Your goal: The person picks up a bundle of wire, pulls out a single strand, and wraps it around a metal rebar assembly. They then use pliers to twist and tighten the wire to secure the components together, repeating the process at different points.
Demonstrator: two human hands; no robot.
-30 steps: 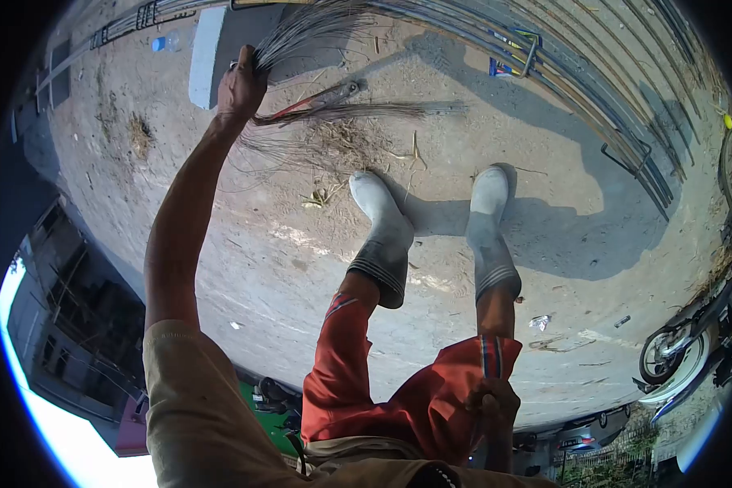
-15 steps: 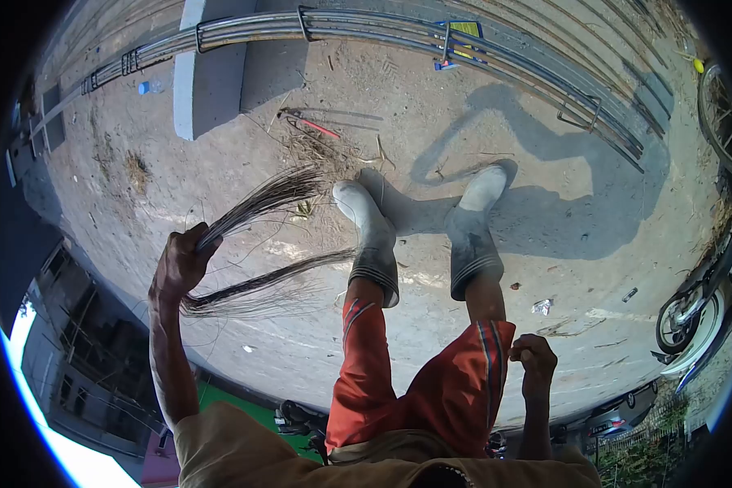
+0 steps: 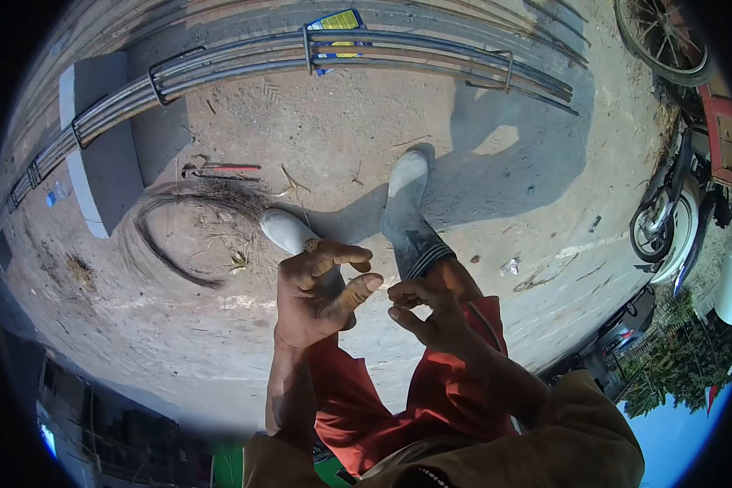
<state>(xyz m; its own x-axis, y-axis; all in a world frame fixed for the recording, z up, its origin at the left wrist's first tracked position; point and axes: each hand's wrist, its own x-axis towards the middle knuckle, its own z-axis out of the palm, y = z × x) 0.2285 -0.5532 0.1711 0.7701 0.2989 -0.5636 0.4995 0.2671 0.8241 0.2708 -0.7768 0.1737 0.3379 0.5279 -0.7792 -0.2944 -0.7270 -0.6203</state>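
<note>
Dusty concrete yard, steel rebar bundle (image 3: 382, 45) behind. We hold both hands at waist, left hand (image 3: 317, 297) open and empty, right hand (image 3: 427, 313) loosely curled, empty. Wire bundle (image 3: 167, 236) lies curled on ground by left boot (image 3: 289, 232). Looks like we're between grips; next, bend and regrasp it.

— Those shorts (image 3: 431, 407): what colour?
— Red-orange, with dark and white stripes down the side. The shirt (image 3: 577, 439) is plain tan.
— And the boots (image 3: 407, 203)?
— Grey-white, ribbed dark at the cuffs. The ground (image 3: 317, 122) is dusty beige; a red-handled tool (image 3: 224, 169) lies there.
</note>
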